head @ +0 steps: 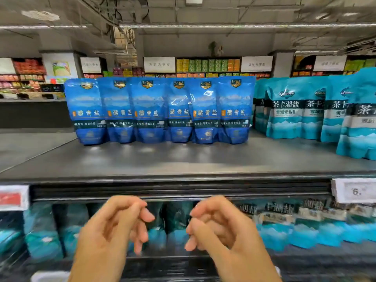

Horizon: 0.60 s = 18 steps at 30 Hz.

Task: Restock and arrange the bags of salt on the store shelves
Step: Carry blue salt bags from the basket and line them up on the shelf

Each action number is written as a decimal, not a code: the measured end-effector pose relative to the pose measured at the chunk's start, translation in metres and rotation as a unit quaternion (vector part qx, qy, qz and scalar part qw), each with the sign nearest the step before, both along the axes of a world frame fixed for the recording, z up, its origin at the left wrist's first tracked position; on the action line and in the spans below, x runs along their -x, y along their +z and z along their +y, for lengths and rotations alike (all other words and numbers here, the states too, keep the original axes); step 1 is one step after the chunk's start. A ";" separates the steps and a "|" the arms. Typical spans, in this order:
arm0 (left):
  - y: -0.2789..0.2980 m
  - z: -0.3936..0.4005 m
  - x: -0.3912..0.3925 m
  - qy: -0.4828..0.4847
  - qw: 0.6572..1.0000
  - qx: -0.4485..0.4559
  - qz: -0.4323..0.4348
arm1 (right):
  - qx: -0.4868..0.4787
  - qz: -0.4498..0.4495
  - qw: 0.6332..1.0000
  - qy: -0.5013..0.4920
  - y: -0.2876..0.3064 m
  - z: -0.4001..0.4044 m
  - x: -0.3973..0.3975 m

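Note:
Several dark blue salt bags [158, 110] stand upright in a row at the back of the top shelf [183, 161]. To their right stand several turquoise salt bags [295, 112], one nearer the front edge [358, 119]. My left hand [114, 226] and my right hand [221, 226] hover side by side below the shelf's front edge, in front of the lower shelf. Both have loosely curled fingers and hold nothing.
The lower shelf holds more turquoise bags [284, 224], blurred. Price tags hang on the shelf edge at the left [12, 197] and right [355, 190]. Bare shelf surface lies in front of the blue bags. Other store shelves stand in the far background.

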<state>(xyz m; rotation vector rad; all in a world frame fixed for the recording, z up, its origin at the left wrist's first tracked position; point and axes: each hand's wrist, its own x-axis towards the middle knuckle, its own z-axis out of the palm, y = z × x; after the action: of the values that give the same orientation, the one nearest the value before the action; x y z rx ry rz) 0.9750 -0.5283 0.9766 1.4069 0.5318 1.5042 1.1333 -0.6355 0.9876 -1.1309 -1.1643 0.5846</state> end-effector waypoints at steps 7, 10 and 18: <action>-0.142 -0.024 0.069 0.120 0.974 0.174 0.084 | 0.172 0.196 0.965 0.007 -0.133 -0.022 0.039; -0.189 -0.036 0.097 0.104 0.955 0.244 0.137 | 0.228 0.210 0.950 0.019 -0.176 -0.037 0.052; -0.249 -0.088 0.134 0.118 0.934 0.316 0.121 | 0.300 0.112 0.947 0.024 -0.250 -0.093 0.059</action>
<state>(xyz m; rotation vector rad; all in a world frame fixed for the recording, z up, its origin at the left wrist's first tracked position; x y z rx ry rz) 0.8411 -0.6162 0.7274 1.0374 1.2535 1.1796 1.0746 -0.7280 0.7377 -1.5008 -0.8347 1.1248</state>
